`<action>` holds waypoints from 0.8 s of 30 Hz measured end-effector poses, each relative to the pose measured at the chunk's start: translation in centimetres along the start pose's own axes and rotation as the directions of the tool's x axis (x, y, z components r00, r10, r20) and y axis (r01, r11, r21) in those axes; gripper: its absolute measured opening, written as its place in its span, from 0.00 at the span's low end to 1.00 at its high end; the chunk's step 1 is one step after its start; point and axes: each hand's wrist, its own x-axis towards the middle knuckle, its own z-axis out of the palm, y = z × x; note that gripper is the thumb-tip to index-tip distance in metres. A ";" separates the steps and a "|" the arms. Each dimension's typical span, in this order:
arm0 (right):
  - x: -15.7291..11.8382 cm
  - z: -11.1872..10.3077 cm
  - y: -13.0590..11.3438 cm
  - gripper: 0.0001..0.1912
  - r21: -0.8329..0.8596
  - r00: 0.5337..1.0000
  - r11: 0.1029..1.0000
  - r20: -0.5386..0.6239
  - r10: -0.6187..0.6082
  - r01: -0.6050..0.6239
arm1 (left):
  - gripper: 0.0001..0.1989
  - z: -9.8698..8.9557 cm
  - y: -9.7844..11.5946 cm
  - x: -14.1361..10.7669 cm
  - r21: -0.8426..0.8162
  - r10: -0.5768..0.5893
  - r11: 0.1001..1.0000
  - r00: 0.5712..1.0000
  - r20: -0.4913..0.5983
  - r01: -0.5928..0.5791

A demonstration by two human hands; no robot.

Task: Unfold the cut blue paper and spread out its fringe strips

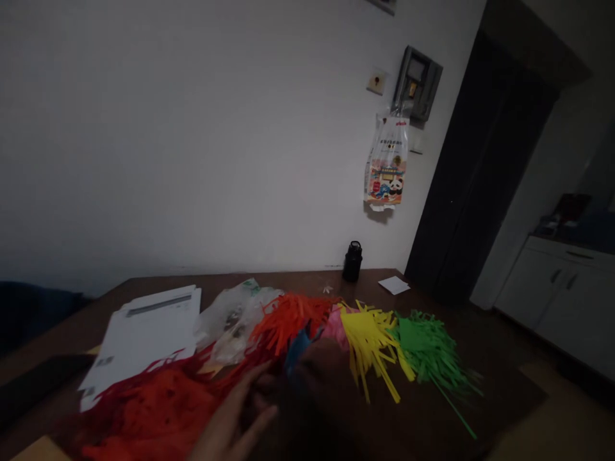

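Note:
My left hand (237, 413) is low in the middle, beside a heap of red paper strips (168, 406). Its thumb stands apart from the fingers, and I see nothing held in it. Dark and blurred, my right hand (321, 365) is closed against a blue piece of paper (296, 351), which sticks out on its left side. Just beyond the hands lie fringed paper bundles: an orange-red one (293, 317), a pink one (335, 328), a yellow one (369, 333) and, farther right, a green one (427, 349). Shadow hides much of the right hand's grip.
White printed sheets (148, 330) and a crumpled clear plastic bag (233, 317) lie on the brown table (490, 390) at left. A black bottle (352, 262) and a small white card (394, 285) are near the wall. A printed bag (387, 163) hangs above.

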 end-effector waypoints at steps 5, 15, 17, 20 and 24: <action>-3.1 -0.1 -2.7 0.09 0.543 0.993 0.833 0.024 0.114 -0.108 | 0.25 2.9 3.2 -0.4 -0.105 0.036 0.994 0.998 0.056 -0.030; -4.3 -1.6 -4.0 0.11 0.692 0.959 0.668 0.147 0.240 -0.273 | 0.12 1.6 4.7 -2.3 -0.144 0.061 0.988 0.997 0.040 -0.055; -4.4 -1.7 -4.2 0.10 0.689 0.953 0.662 0.157 0.260 -0.294 | 0.13 1.5 4.6 -2.5 -0.140 0.052 0.989 0.998 0.046 -0.045; -4.6 -1.9 -4.3 0.11 0.675 0.952 0.676 0.158 0.261 -0.297 | 0.16 1.4 4.4 -2.9 -0.134 0.019 0.991 0.998 0.058 -0.011; -4.8 -2.2 -4.4 0.12 0.689 0.948 0.656 0.173 0.266 -0.310 | 0.18 1.4 5.0 -3.2 -0.133 -0.016 0.991 0.998 0.056 0.023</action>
